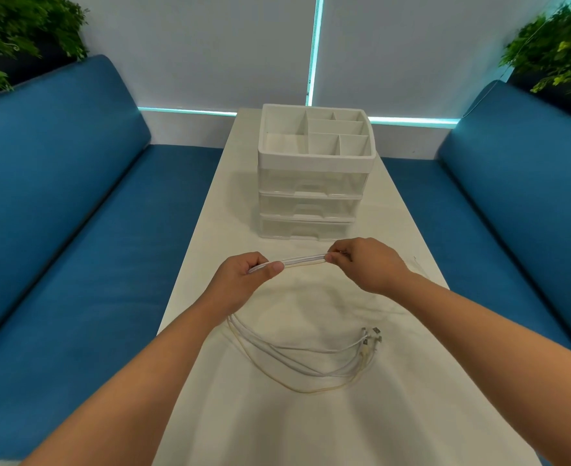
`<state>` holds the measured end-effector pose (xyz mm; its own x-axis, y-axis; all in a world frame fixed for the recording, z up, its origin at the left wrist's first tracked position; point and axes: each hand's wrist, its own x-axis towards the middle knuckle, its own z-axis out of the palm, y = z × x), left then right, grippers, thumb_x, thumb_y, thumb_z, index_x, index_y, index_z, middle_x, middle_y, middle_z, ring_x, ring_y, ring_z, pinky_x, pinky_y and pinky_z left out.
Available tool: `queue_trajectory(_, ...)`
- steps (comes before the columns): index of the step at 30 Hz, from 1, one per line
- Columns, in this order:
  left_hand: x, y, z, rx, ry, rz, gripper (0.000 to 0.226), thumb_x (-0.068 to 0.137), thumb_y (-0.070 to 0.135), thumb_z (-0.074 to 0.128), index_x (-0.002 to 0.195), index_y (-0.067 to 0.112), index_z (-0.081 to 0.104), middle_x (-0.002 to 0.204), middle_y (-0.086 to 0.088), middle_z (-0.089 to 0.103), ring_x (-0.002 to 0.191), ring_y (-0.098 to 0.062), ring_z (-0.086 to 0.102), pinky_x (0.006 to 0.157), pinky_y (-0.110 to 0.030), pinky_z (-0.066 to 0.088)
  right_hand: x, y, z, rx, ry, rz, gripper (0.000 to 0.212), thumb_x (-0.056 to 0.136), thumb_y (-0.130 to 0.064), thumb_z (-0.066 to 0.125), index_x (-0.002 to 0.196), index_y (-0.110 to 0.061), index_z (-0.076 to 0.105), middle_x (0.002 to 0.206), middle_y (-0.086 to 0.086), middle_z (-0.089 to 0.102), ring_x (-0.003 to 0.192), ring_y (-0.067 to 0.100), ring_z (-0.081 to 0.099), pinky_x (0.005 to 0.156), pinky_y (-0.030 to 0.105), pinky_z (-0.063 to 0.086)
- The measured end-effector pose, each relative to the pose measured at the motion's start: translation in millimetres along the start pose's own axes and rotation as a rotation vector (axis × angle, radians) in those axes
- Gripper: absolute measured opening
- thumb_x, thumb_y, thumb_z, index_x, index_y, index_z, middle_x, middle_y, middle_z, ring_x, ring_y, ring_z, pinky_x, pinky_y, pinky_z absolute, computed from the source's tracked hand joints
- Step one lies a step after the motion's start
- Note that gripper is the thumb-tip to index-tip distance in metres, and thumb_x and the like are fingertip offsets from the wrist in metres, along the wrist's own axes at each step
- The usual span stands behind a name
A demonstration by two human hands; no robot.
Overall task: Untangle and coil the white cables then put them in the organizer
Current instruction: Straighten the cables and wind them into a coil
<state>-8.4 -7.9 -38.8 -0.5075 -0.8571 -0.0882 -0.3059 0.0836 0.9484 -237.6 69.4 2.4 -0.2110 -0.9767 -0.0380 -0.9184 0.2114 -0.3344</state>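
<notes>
While two long blue upholstered benches (75,203) run along the left and right sides of the scene, a narrow white desk (311,415) stretches between them from near to far. At the far end of the desk stands a white plastic organizer (314,169) with an open, divided top tray and three clear drawers stacked below it. Green leafy plants (15,35) fill the far left and far right corners. Just near the organizer, both hands hold a bundle of white cables (304,358) taut between them above the desk. The left hand (243,280) grips the bundle with its fingers curled round it and the thumb pressed on top; the right hand (361,264) pinches the other end between thumb and fingertips. From the left hand the cables drop down to the desk and sweep in a loose curve toward the near right, ending in a cluster of small plugs (371,338) that lies apart from both hands.
</notes>
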Motion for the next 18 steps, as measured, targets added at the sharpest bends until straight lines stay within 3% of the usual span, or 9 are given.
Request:
queue_trajectory(3, 0.7, -0.8, 0.8, -0.012, 0.012, -0.002, 0.039, 0.089, 0.040, 0.068, 0.085, 0.001, 0.063, 0.071, 0.000, 0.045, 0.065, -0.011, 0.037, 0.055, -0.020, 0.029, -1.9, -7.6, 3.6, -0.131, 0.084, -0.002, 0.030, 0.101, -0.042, 0.039, 0.106, -0.027, 0.065, 0.077, -0.009, 0.057, 0.074, 0.018, 0.053, 0.061, 0.029, 0.036)
queue_trajectory(5, 2.3, -3.3, -1.7, -0.003, 0.053, -0.021, 0.038, 0.090, 0.042, 0.066, 0.084, 0.005, 0.065, 0.072, -0.001, 0.047, 0.069, -0.014, 0.039, 0.057, -0.022, 0.030, -4.1, -9.9, 2.6, -0.129, 0.084, -0.048, 0.030, 0.101, -0.043, 0.038, 0.103, -0.027, 0.063, 0.070, -0.011, 0.055, 0.068, 0.018, 0.052, 0.058, 0.029, 0.035)
queue_trajectory(8, 5.2, -8.7, -7.3, -0.002, 0.105, -0.052, 0.038, 0.091, 0.046, 0.063, 0.085, 0.010, 0.068, 0.081, -0.006, 0.054, 0.076, -0.018, 0.044, 0.061, -0.025, 0.033, -8.3, -10.6, -2.6, -0.017, -0.001, -0.143, 0.026, 0.100, -0.045, 0.040, 0.094, -0.031, 0.062, 0.058, -0.013, 0.049, 0.057, 0.007, 0.047, 0.056, 0.028, 0.037)
queue_trajectory(12, 9.2, -12.3, -10.0, 0.002, 0.125, -0.063, 0.036, 0.090, 0.049, 0.063, 0.083, 0.015, 0.070, 0.088, -0.007, 0.058, 0.081, -0.018, 0.048, 0.063, -0.025, 0.035, -11.2, -5.4, -3.5, 0.156, -0.094, -0.193, 0.031, 0.099, -0.045, 0.043, 0.077, -0.028, 0.058, 0.052, -0.015, 0.049, 0.051, 0.004, 0.043, 0.057, 0.026, 0.035)
queue_trajectory(18, 7.4, -10.7, -0.6, 0.047, 0.173, -0.071, 0.036, 0.091, 0.048, 0.062, 0.079, 0.015, 0.067, 0.079, -0.005, 0.059, 0.071, -0.017, 0.046, 0.061, -0.027, 0.035, -9.7, 4.2, 3.3, 0.337, -0.141, -0.229, 0.036, 0.097, -0.042, 0.051, 0.072, -0.016, 0.058, 0.056, -0.010, 0.043, 0.051, 0.006, 0.035, 0.056, 0.026, 0.032)
